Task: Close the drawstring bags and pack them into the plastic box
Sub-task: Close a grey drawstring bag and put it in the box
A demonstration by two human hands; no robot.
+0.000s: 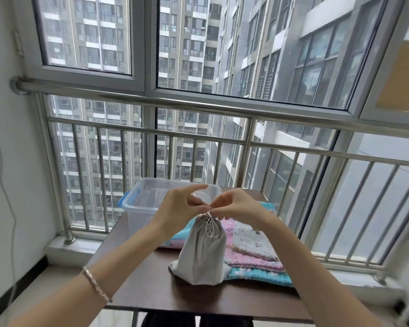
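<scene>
A grey drawstring bag (pixel 201 251) stands upright on the brown table (pixel 142 286), its neck gathered tight with the cord hanging down its front. My left hand (pixel 178 208) and my right hand (pixel 234 205) meet just above the neck, each pinching the drawstring. Behind the hands stands a clear plastic box (pixel 137 204) with a blue latch; it is open-topped and looks empty. A flat pile of patterned drawstring bags (pixel 253 253) in pink, white and turquoise lies to the right of the grey bag.
The small table stands against a steel railing (pixel 198 135) and a large window. Its front edge is near me, with bare surface in front of the grey bag. A white wall with a hanging cable (pixel 8 201) is at the left.
</scene>
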